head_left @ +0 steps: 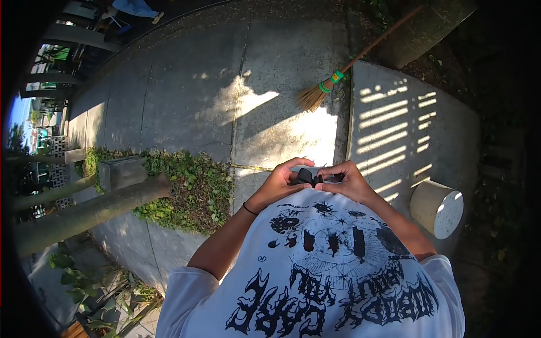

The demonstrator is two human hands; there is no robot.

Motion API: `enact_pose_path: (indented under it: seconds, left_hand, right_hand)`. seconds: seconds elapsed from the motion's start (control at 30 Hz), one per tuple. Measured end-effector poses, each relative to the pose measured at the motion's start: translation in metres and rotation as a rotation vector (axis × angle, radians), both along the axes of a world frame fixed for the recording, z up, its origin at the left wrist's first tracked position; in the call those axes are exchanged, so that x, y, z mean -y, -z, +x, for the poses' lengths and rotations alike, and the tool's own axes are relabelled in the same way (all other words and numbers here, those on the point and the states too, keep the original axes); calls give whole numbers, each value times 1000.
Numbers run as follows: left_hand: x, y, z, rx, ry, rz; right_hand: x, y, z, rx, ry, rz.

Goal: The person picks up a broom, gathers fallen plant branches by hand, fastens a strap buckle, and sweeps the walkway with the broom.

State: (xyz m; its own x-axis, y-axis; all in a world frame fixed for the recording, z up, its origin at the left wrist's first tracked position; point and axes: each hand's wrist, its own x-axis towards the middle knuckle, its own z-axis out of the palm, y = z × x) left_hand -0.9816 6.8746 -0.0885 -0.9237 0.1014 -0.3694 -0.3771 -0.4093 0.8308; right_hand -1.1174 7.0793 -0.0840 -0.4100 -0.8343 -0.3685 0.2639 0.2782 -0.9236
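My left hand [280, 181] and my right hand [347, 180] meet in front of my white printed T-shirt [332, 265]. Between them is a small black object [305, 177], perhaps a buckle or clip; its exact kind does not show. The fingers of both hands are bent and closed around its two sides. A dark band [249, 209] circles my left wrist. Beyond my hands, apart from them, a straw broom [315, 96] with green bindings leans with its bristles on the paving.
Grey concrete paving [191, 84] lies ahead, patched with sunlight. Ivy [189, 194] grows in a bed on the left, beside a slanting trunk or post [90, 211]. A cylindrical concrete stool [437, 208] stands at right. Part of another person [135, 8] shows at the far upper left.
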Motion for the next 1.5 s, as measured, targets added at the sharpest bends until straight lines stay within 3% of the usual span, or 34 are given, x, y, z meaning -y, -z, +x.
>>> enact_pose_path:
  seconds: [0.23,0.5,0.6,0.7,0.87,0.9,1.07,1.13,1.17,1.27,1.33,1.4,1.5]
  left_hand:
    - [-8,7,-4,-10,104,-194]
    - [-18,5,3,45,17,-78]
    - [-13,16,5,107,47,-72]
    - [-12,29,10,145,-38,167]
    - [-11,27,3,133,-10,142]
    - [-12,30,2,109,-4,174]
    - [3,67,13,110,-25,112]
    - [10,68,14,163,-95,288]
    - [-1,68,17,276,-168,101]
    - [-12,33,4,327,-221,176]
    - [-8,30,-1,344,-225,219]
    - [-12,21,-5,126,-137,49]
    - [-7,26,-8,171,-61,-9]
  right_hand:
    - [-7,15,0,112,96,-46]
    - [-13,21,3,150,226,-109]
    - [-11,22,-12,67,2,-69]
    - [1,6,-13,0,-54,-82]
    - [-3,25,-17,-157,-61,-125]
    - [-2,17,-12,-12,7,-109]
    - [5,-4,-25,-34,-35,-128]
    - [-1,-15,-28,-56,-98,-44]
    - [1,-9,-26,-48,-120,-75]
    - [4,-8,-29,-49,-145,-66]
    - [-1,-2,-28,108,-63,-126]
    - [-3,26,-25,135,23,-143]
    - [-6,34,-29,322,84,-27]
